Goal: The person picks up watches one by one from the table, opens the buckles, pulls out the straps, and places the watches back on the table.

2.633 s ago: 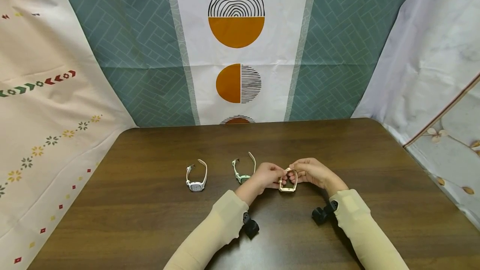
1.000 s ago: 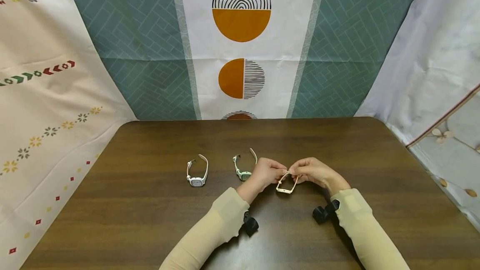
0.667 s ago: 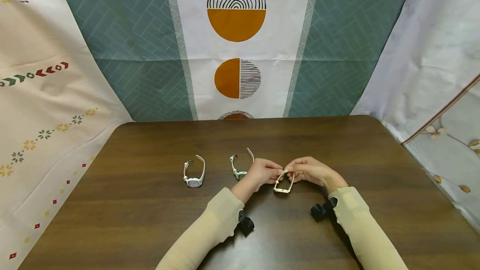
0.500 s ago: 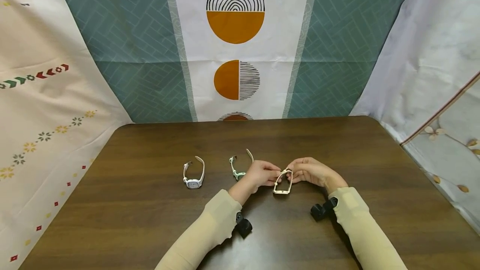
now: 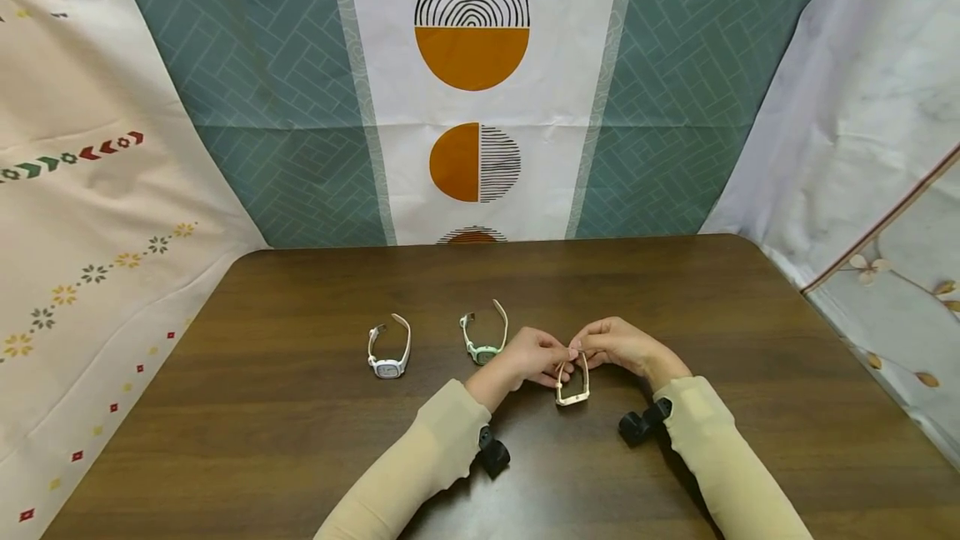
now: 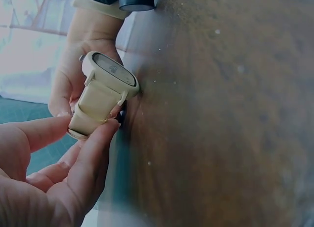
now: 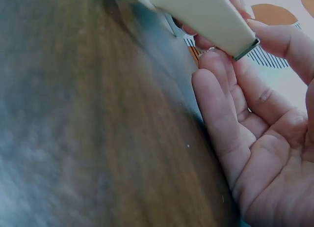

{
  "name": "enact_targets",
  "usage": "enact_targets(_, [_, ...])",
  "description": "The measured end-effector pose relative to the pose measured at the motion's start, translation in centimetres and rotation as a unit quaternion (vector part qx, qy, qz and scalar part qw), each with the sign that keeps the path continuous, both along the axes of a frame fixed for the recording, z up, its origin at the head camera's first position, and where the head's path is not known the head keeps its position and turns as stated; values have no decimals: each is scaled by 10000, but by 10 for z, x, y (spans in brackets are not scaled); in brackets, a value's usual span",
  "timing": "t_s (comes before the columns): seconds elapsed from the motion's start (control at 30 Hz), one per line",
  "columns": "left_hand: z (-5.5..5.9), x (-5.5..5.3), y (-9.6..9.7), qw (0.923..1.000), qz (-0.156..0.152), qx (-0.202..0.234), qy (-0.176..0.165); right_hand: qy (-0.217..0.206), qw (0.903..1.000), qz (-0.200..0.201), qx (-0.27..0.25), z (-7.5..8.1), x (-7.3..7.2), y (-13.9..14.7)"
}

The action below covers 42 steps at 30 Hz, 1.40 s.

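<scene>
Between both hands, a cream wristwatch (image 5: 573, 399) hangs as a loop above the table, its case at the bottom. My left hand (image 5: 531, 355) pinches its strap from the left. In the left wrist view, thumb and fingers grip the strap (image 6: 93, 105) near its keeper, below the oval case (image 6: 112, 72). From the right, my right hand (image 5: 624, 348) pinches the top of the loop at the buckle end. In the right wrist view the metal buckle (image 7: 247, 49) lies by the right thumb and fingertips. The fingertips partly hide the strap's joined ends.
A white watch (image 5: 388, 369) lies with its strap unfastened on the brown table (image 5: 300, 440), left of the hands. Close behind my left wrist lies a mint-green watch (image 5: 486, 353), also unfastened. Patterned cloth (image 5: 480, 107) hangs behind the table.
The held watch has tipped and now hangs slightly lower, its case nearer me. Both hands keep pinching the strap, with small finger shifts. The other two watches lie where they were.
</scene>
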<state>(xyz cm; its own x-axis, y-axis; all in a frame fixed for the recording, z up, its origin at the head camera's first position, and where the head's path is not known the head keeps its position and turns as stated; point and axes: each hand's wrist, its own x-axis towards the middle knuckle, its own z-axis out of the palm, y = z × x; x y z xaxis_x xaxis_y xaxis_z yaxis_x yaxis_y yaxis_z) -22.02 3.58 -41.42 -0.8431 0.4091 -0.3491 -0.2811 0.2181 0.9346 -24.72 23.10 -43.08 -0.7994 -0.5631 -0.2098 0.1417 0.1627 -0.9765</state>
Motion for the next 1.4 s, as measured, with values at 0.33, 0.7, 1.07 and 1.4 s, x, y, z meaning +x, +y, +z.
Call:
enact_targets(0.33, [-1,0,1,9999,37,36,-157,-116,9998,-166,-13,-1,0,0])
enact_targets(0.7, [-6,1,-4,9996,-26,180,-201,96,9999,64,102,-3,0,-2])
enact_targets(1.07, [-4,1,-3,9994,-29,278,-195,98,9999,-39,86,-3,0,-3])
enact_targets(1.4, [-4,0,-2,9992,96,261,-272,-211,9987,-438,132,-2,-1,-3])
